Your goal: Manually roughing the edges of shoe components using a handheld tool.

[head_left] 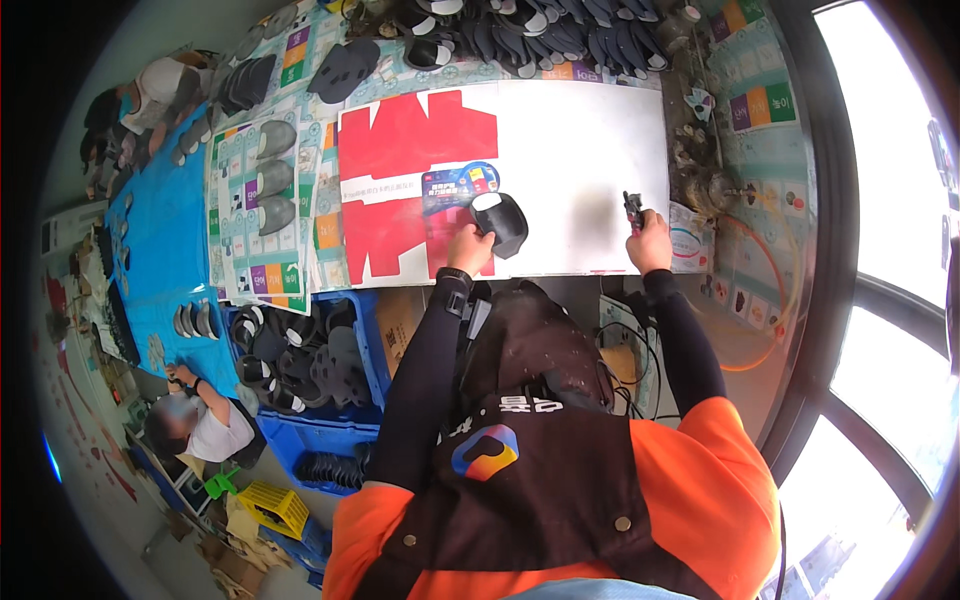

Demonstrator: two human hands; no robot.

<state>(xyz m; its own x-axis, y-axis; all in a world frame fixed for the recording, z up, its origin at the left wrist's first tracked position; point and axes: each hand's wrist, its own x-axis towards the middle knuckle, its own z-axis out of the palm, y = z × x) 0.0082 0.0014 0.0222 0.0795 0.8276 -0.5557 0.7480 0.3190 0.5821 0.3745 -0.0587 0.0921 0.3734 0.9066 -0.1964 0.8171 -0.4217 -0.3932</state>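
My left hand is closed on the edge of a black shoe upper with a white patch at its top. The upper is held over a white board printed with red box shapes, above a small blue printed card. To the right, my right hand is wrapped round a small black tool that looks like a spray gun. Its fine parts are too small to make out. A grey smudge marks the board between my hands.
Dark shoe parts are piled along the table's far side. Blue crates of uppers stand below at left, near a blue-covered table. One person sits there; another is farther off. An orange hose curves at right.
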